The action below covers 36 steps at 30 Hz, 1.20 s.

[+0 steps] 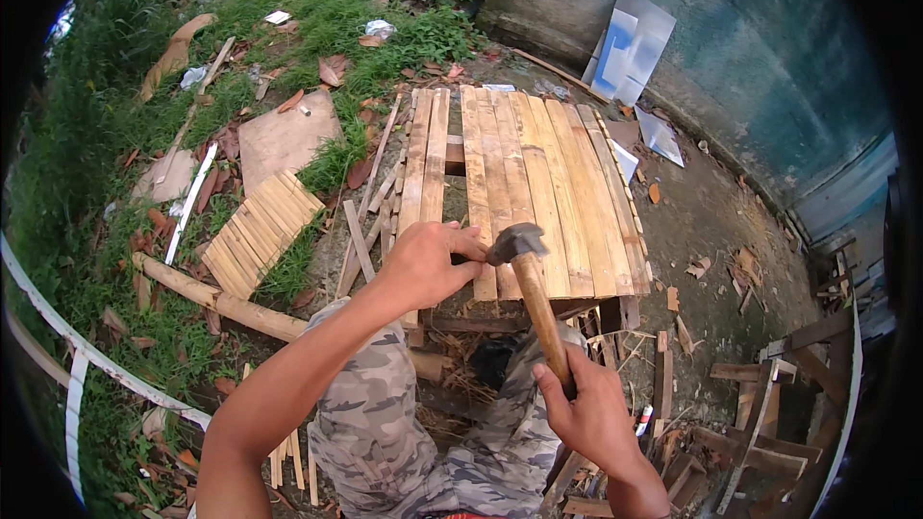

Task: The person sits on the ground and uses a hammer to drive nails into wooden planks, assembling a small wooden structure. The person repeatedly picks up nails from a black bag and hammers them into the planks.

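Hammer held low on its wooden handle, dark metal head up at the near edge of the slatted pallet top. Right hand wrapped shut around the handle's lower end, fingers curled fully about it. Left hand resting on the near slats just beside the hammer head, fingertips pinched together close to the head; whether anything small sits between them, cannot tell. Pale slats laid side by side across the pallet, a gap open between the left pair and the rest, a darker crossbeam showing through. Camouflage-trousered knees below both arms. Left of the pallet, loose thin strips lying on the ground, then a smaller panel of joined slats on grass, a flat board beyond it, and a round pole lying slantwise. Right of the pallet, bare dirt with wood scraps, and a heap of broken timber pieces near the lower right. White and blue sheets leaning on the green wall.
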Tool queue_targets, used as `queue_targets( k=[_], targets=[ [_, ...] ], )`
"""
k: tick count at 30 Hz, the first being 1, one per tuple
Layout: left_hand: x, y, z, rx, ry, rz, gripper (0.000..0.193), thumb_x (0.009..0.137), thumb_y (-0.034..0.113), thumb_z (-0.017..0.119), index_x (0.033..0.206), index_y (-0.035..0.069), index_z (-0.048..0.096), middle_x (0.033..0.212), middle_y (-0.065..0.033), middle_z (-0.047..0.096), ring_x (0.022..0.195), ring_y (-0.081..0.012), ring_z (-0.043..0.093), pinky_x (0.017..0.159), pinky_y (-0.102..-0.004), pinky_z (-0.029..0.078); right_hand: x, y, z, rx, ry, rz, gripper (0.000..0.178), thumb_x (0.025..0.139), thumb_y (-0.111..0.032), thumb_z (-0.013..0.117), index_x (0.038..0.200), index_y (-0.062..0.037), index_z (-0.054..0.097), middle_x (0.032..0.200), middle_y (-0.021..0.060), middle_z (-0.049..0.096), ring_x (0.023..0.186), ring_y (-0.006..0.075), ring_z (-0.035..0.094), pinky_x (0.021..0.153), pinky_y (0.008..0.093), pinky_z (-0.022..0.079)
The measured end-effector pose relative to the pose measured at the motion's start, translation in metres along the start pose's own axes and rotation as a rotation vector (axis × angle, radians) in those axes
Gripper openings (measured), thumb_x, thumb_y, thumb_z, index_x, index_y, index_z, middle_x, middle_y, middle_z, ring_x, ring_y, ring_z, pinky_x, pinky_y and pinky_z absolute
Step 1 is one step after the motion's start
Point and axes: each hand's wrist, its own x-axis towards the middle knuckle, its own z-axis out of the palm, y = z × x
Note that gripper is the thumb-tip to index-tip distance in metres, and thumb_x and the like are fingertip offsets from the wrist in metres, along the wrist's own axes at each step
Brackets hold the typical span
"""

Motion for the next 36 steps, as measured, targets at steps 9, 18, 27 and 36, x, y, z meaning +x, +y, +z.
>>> queue_targets(
  k=[9,18,27,36],
  targets=[
    [0.0,-0.007,0.002,0.021,0.009,0.025,0.02,0.081,0.022,0.077,0.098,0.011,0.081,0.109,-0.0174,0.075,0.119,-0.0295,0.067,0.111,-0.0375,0.046,0.004,-0.002,-0.004,0.045,0.009,0.002,0.027,0.097,-0.015,0.066,0.116,0.0028,0.06,0.072,0.0199,0.063,0.06,0.0342,0.066,0.057,0.0394,0.05],
    [-0.001,-0.001,0.001,0.035,0.008,-0.013,0.015,0.082,0.014,0.078,0.094,0.005,0.08,0.103,-0.0132,0.077,0.119,-0.0271,0.067,0.113,-0.0399,0.044,0.001,-0.009,-0.004,0.012,0.034,0.016,0.03,0.096,-0.013,0.066,0.121,0.0023,0.059,0.078,0.0246,0.065,0.068,0.0434,0.066,0.061,0.0452,0.052],
    [0.0,0.001,-0.003,-0.007,-0.01,-0.034,0.019,0.08,0.017,0.078,0.096,0.007,0.08,0.106,-0.0144,0.076,0.119,-0.0262,0.067,0.103,-0.0368,0.051,-0.001,-0.011,0.0,0.128,0.125,-0.005,0.025,0.096,-0.016,0.068,0.112,0.0028,0.062,0.064,0.0176,0.055,0.052,0.0334,0.054,0.054,0.0406,0.043],
    [0.004,0.0,-0.004,0.061,-0.002,-0.009,0.02,0.078,0.021,0.078,0.095,0.012,0.082,0.109,-0.0162,0.075,0.112,-0.0268,0.07,0.097,-0.037,0.054,0.0,-0.007,0.002,0.046,0.122,0.071,0.029,0.096,-0.013,0.066,0.12,0.0009,0.059,0.076,0.0217,0.065,0.066,0.0424,0.066,0.059,0.0439,0.051]
  ],
)
